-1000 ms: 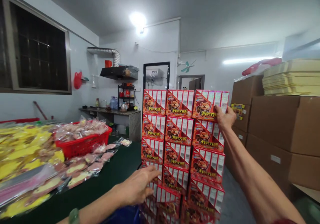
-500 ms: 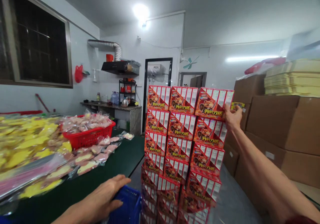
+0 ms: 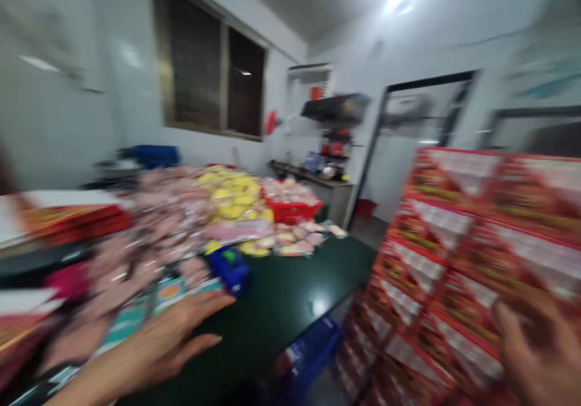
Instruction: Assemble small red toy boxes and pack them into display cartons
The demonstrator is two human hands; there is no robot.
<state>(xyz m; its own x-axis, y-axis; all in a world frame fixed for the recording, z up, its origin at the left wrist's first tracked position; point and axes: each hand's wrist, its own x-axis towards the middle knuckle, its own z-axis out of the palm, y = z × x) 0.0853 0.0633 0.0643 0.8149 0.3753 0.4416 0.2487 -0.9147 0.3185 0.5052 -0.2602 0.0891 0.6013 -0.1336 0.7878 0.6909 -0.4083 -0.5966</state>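
Note:
My left hand (image 3: pixel 181 327) reaches over the dark green table (image 3: pixel 272 309), open, with fingers stretched and thumb apart, holding nothing visible. Beneath and beside it lie flat teal packs (image 3: pixel 124 327). A small blue object with a green spot (image 3: pixel 230 270) rests just beyond its fingertips. At the lower right, my right hand (image 3: pixel 540 339) is smeared by motion in front of the tall stack of red and white printed boxes (image 3: pixel 454 261). Whether it touches them or grips anything cannot be made out.
Pink bagged pieces (image 3: pixel 158 212) and yellow bagged pieces (image 3: pixel 231 194) cover the table's far left. Behind them sits a red basket (image 3: pixel 295 212) filled with pink packs. A blue crate (image 3: pixel 313 345) stands low between table and stack. Red printed packs (image 3: pixel 77 218) lie at left.
The view has swung left, bringing more of the table in and sliding the box stack to the right. My right hand has come down from the top box; my left is now over the table.

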